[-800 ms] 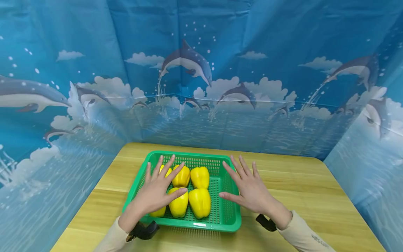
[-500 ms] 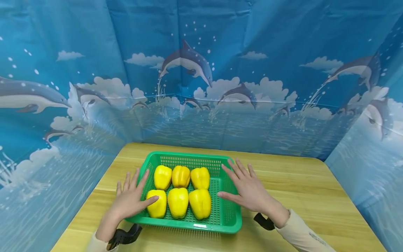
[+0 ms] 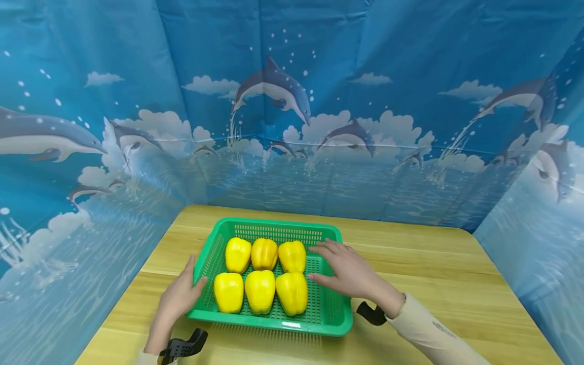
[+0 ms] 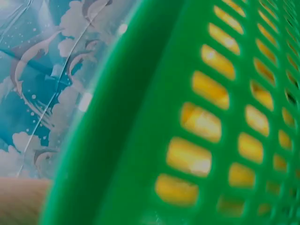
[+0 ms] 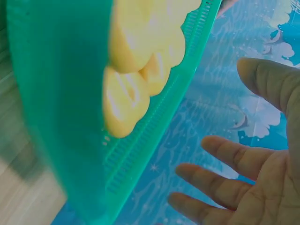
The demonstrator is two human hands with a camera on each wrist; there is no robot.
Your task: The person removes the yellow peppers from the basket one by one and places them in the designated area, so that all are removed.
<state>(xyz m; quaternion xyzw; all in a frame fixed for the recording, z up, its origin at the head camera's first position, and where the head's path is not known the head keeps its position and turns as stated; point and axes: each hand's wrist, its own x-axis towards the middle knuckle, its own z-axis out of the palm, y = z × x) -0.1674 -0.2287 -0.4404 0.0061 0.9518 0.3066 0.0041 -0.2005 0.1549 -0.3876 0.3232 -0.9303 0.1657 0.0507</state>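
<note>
A green perforated plastic basket (image 3: 292, 325) lies on the wooden table. Inside it, yellow bell peppers (image 3: 260, 291) sit in two rows toward the left, with the basket's right part bare. My left hand (image 3: 178, 299) is at the basket's left side, its thumb near the rim; whether it touches cannot be told. The left wrist view shows the slotted basket wall (image 4: 154, 93) close up, with yellow behind the slots. Above the basket's right side hovers my right hand (image 3: 349, 268), fingers extended and holding nothing. In the right wrist view its fingers (image 5: 225, 187) are spread apart.
The wooden table (image 3: 424, 284) extends to the right of the basket and in front of it. A blue curtain (image 3: 292, 187) printed with dolphins encloses the back and both sides. Each wrist wears a black strap mount (image 3: 184, 345).
My left hand has moved left, from over the peppers to beside the basket's left rim. My right hand has shifted slightly left and turned. Basket and peppers look unmoved.
</note>
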